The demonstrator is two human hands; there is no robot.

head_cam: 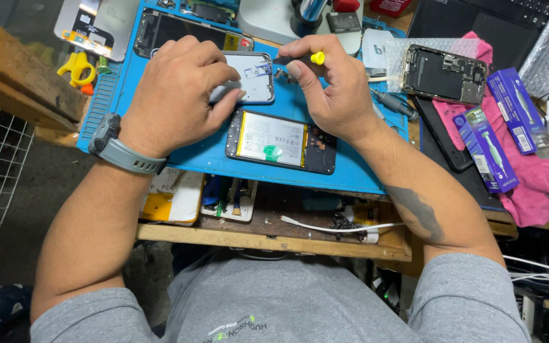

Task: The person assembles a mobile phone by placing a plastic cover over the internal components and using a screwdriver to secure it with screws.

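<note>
A matt blue rubbery mat (351,174) is being seen on rough, worn wood (268,241); a soft pink cloth (538,184) and glossy blue cardboard boxes (487,149) are being shown beside it.

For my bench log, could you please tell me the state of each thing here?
Grey phone back cover: detached, pinned by left hand.
Black yellow-capped screwdriver: gripped in right hand.
Opened black phone: battery exposed, untouched.
Gold-framed phone: opened, lying aside.
</note>
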